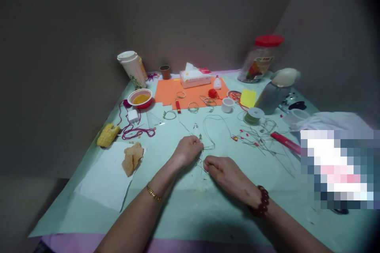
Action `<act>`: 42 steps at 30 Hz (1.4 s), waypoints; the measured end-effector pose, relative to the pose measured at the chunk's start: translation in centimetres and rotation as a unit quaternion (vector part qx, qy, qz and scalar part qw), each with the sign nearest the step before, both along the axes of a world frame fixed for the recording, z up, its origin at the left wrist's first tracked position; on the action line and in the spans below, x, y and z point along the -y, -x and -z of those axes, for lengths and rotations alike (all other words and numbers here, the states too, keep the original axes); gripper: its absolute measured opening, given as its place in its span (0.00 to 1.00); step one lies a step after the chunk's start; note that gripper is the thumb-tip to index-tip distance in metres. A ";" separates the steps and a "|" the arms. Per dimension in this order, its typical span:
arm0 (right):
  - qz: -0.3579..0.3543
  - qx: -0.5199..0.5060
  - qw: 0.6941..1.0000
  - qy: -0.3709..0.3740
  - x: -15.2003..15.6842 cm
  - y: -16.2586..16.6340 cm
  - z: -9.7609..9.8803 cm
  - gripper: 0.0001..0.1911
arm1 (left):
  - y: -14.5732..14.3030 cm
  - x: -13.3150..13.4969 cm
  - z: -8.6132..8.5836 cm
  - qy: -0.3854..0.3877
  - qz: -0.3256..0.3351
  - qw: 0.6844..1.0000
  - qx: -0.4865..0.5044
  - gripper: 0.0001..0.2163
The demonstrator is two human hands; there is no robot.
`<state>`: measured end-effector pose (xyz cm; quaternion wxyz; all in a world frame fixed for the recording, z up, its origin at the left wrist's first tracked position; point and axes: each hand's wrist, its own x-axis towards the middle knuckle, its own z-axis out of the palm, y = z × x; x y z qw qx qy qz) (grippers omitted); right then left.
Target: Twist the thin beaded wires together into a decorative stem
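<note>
My left hand (188,150) is closed in a pinch on a thin green wire (211,126) that loops away across the pale green table cover (184,201). My right hand (221,172) is also closed, pinching the same wire a little nearer to me. The two hands almost meet in the middle of the table. A gold bracelet sits on my left wrist and a dark red bead bracelet on my right wrist. Small wire rings (193,106) lie beyond the hands.
An orange sheet (169,91) lies at the back with a tissue box (194,77), glue bottle (217,83) and red bowl (140,98). A corn cob (108,134) and a snack (132,158) lie left. A green wire spool (254,114), red ruler (285,142) and jar (259,61) stand right.
</note>
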<state>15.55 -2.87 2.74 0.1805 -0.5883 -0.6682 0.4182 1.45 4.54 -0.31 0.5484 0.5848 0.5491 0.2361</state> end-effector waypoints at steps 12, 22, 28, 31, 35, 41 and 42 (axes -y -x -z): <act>0.037 0.013 0.999 0.004 0.2 0.2 0.3 0.10 | 1.2 -0.2 -1.7 0.041 0.055 0.996 0.052 0.11; 0.035 0.028 0.999 0.001 0.3 0.4 0.1 0.10 | 0.6 0.0 -1.1 0.015 0.045 0.999 0.015 0.10; -0.004 0.076 0.997 -0.032 0.4 0.5 -0.1 0.11 | 0.0 0.2 -0.2 -0.013 0.005 1.000 -0.009 0.08; -0.044 0.055 0.997 -0.007 2.0 0.7 -0.2 0.11 | 0.1 0.2 -0.3 -0.016 0.010 1.000 -0.017 0.09; -0.117 0.124 0.985 0.018 5.4 -0.4 -0.7 0.13 | 0.5 0.2 -0.6 -0.007 0.046 0.999 -0.016 0.09; 0.030 0.116 0.971 -0.208 2.7 -1.9 -2.6 0.11 | 0.8 0.2 0.1 -0.010 0.083 0.996 0.006 0.09; 0.059 0.086 0.966 -0.235 1.4 -1.6 -2.5 0.11 | 0.8 0.2 0.2 -0.007 0.082 0.996 0.013 0.10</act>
